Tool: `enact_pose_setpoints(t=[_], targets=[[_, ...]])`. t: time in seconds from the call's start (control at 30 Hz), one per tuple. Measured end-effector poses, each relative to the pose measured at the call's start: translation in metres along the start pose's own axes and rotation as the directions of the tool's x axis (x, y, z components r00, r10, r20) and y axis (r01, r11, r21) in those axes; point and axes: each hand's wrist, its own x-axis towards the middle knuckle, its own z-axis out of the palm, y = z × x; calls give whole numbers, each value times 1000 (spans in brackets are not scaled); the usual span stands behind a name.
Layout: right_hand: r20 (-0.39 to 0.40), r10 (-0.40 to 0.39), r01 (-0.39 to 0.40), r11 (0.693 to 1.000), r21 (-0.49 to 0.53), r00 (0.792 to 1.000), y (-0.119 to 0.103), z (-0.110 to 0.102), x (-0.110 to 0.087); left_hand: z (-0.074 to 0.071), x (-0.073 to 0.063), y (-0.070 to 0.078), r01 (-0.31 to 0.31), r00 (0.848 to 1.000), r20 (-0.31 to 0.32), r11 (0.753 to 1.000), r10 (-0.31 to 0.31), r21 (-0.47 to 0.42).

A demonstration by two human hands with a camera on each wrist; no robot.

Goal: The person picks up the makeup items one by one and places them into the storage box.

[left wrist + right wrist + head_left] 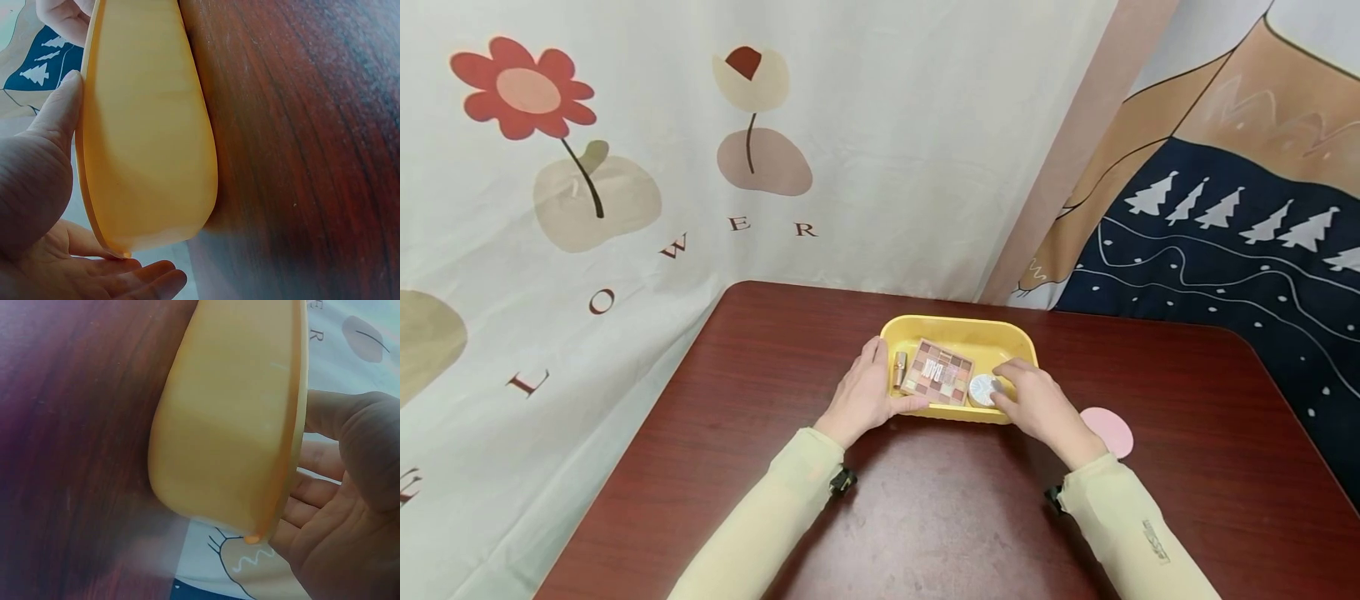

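Observation:
A yellow plastic basket (955,327) stands on the table, holding a gold lipstick tube (900,370), a checkered eyeshadow palette (937,372) and a round white-topped container (981,391). My left hand (867,387) rests against the basket's left front corner; its thumb lies along the front rim and its straight fingers reach past the left end. Over the right end reaches my right hand (1041,402), with thumb and fingertips at the round container's right edge. In the right wrist view, the basket wall (231,419) hides the fingertips of the right hand (331,500).
A flat pink disc (1108,432) lies on the dark red-brown table (925,517), beside my right wrist. Behind the table's back edge hang a white flower-print curtain (910,150) and a mountain-and-tree cloth (1225,225).

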Motion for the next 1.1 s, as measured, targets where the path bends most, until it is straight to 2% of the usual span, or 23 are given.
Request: enact_pose_setpoints(t=[0.1,0.2,0.57,0.8,1.1], targets=[[-66,-41,42,999,2,997,1,1,-5,0,0,0,6,1000,3,1000,-6,-2],[-106,-50,52,999,10,993,1,0,-11,0,0,0,11,1000,5,1000,-11,-5],[-188,-74,77,997,10,979,5,0,-25,-1,-1,-1,9,1000,11,1000,-9,-7],[-212,-77,86,996,36,974,6,1,-30,0,0,-1,11,1000,16,1000,-11,-10],[-222,-90,94,996,10,971,8,-3,-34,0,0,0,14,1000,16,1000,-14,0]])
